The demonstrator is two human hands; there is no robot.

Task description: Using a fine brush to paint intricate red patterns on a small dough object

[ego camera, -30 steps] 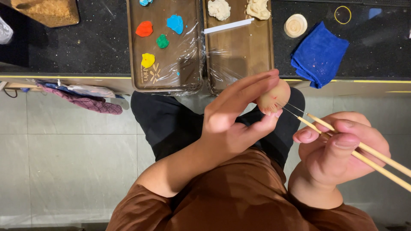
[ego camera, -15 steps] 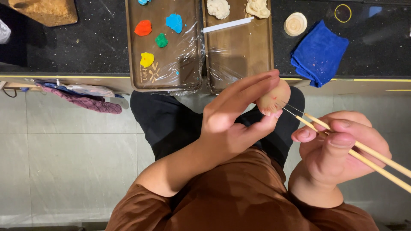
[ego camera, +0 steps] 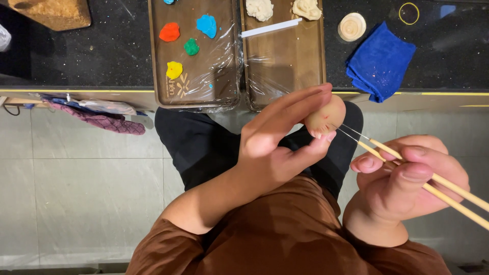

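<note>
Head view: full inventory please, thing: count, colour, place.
trays: 2, brown, film-wrapped, side by side on the black counter
clay blobs: 5, red, blue, green, yellow, one blue cut off at the top edge, on the left-side tray
dough lumps: 2, cream, top of the right-side tray
stick: 1, white, across the tray seam
cloth: 1, blue, counter, right side
round lid: 1, cream, beside the cloth
ring: 1, yellow, counter, top right
board: 1, tan, top left corner
fabric: pink-purple, below the counter edge at left
ball: 1, tan with red marks, in left hand
skewers: 2, wooden, thin tips at the ball, in right hand
</note>
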